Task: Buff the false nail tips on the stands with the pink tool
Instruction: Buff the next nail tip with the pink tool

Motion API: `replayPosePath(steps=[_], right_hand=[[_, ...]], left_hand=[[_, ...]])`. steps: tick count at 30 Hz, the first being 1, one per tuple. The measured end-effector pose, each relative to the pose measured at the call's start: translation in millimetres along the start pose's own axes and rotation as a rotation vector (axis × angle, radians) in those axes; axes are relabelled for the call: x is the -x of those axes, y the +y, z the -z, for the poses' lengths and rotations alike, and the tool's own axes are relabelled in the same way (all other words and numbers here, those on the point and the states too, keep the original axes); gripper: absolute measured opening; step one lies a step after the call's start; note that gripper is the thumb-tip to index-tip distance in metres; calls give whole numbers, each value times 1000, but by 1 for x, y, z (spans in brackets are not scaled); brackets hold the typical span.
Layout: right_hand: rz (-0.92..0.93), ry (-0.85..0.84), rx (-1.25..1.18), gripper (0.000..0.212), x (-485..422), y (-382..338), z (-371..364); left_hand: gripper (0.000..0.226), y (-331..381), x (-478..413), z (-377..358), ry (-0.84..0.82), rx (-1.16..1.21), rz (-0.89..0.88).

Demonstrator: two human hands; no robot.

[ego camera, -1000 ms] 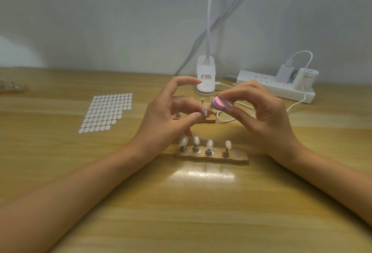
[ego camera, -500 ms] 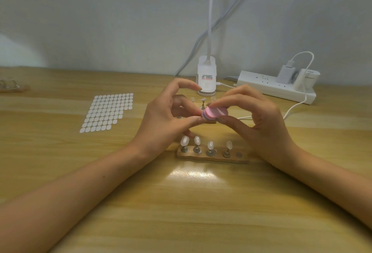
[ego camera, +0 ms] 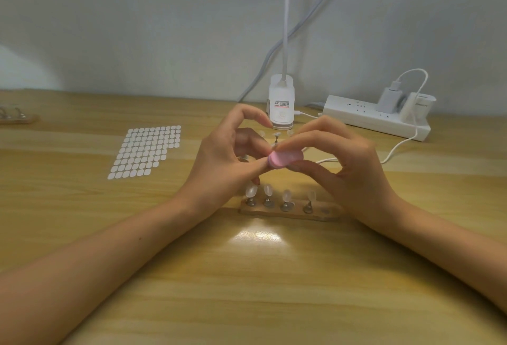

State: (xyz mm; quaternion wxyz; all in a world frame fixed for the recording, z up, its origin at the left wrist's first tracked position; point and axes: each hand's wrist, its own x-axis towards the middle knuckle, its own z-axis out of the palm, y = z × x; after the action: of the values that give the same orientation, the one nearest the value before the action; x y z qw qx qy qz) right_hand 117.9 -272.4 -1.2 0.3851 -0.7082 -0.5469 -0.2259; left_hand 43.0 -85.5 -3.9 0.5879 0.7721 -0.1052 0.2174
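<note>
Head, right grip point(ego camera: 354, 169): pinches the pink tool point(ego camera: 285, 158) between thumb and forefinger, its end against the left thumb.
Head, left grip point(ego camera: 219, 163): thumb and finger closed, seemingly on one held tip, hidden behind the tool.
Head, nail tips point(ego camera: 286, 196): four upright on the near stand point(ego camera: 290, 212), just below both hands.
Head, technique: brace the tip; use short, light, flat strokes.

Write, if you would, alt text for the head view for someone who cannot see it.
A person's right hand pinches a pink tool against the fingertips of the left hand, hiding what they hold, near a wooden stand bearing four false nail tips. A sheet of stickers, a lamp base and a power strip lie on the table.
</note>
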Motion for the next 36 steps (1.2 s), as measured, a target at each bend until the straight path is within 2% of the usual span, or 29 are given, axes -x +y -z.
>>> replayPosePath(steps=[3, 7, 10, 14, 17, 21, 25, 28, 32, 36], right_hand=[[-46, 39, 12, 15, -1, 0, 3], [34, -6, -1, 16, 1, -5, -4], [-37, 53, 24, 14, -2, 0, 3], [37, 4, 8, 15, 0, -5, -4], [-24, 54, 34, 16, -2, 0, 3], [23, 22, 16, 19, 0, -3, -2], [-45, 71, 31, 16, -3, 1, 3], [34, 15, 10, 17, -1, -4, -4], [-40, 81, 33, 16, -4, 1, 3], [30, 23, 7, 17, -1, -5, -4]], left_hand=[[47, -1, 0, 0, -6, 13, 3], [46, -3, -1, 0, 3, 41, 11], [43, -2, -1, 0, 5, 68, 19], [47, -2, -1, 0, -2, 92, 24], [43, -1, -2, 0, 8, 113, 31], [44, -2, -1, 1, 3, 132, 32], [43, 0, -1, 0, 8, 118, 35], [43, -1, -1, 1, -3, 112, 43], [40, 0, -1, 1, 9, 120, 45], [40, -1, -1, 1, 4, 115, 51]])
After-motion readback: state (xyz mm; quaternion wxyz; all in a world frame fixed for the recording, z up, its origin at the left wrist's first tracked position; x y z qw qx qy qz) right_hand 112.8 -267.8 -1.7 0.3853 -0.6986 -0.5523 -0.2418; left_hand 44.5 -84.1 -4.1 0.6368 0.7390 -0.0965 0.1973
